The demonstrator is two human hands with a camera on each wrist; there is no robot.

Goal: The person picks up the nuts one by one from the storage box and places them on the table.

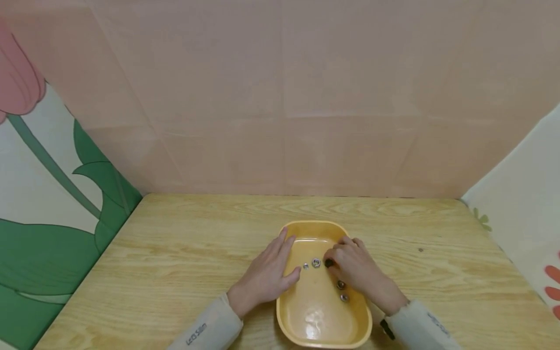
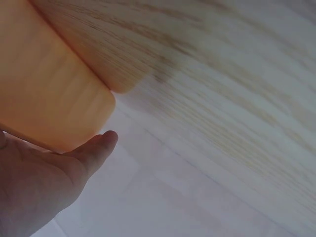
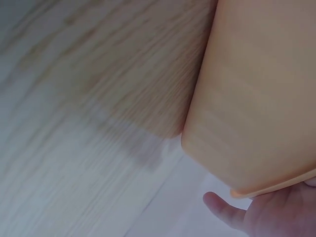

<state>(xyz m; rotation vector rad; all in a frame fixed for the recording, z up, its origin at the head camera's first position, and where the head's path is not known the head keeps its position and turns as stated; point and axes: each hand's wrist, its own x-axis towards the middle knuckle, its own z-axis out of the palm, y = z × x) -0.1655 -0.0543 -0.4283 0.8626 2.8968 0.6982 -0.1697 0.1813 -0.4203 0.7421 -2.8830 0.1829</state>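
A yellow oblong plastic tray point(image 1: 312, 311) stands on the table, with several small round metal pieces inside. Two shiny ring-like pieces, a larger one point(image 1: 316, 263) and a smaller one point(image 1: 306, 266), lie between the hands. A darker round piece point(image 1: 341, 285) and another shiny piece point(image 1: 344, 297) sit below the right hand. My left hand point(image 1: 264, 274) rests over the tray's left rim, fingers extended. Reaching over the right rim, my right hand point(image 1: 356, 265) pinches a small dark round piece point(image 1: 329, 263); its exact kind is unclear. Both wrist views show the tray's outer wall point(image 2: 54, 84) beside a hand.
The wood-grain table point(image 1: 197, 243) spreads out on both sides of the tray. A pinkish sheet point(image 1: 280, 97) hangs behind it. Printed panels with a flower and leaves point(image 1: 39, 262) stand at the left, and another panel point(image 1: 525, 204) at the right.
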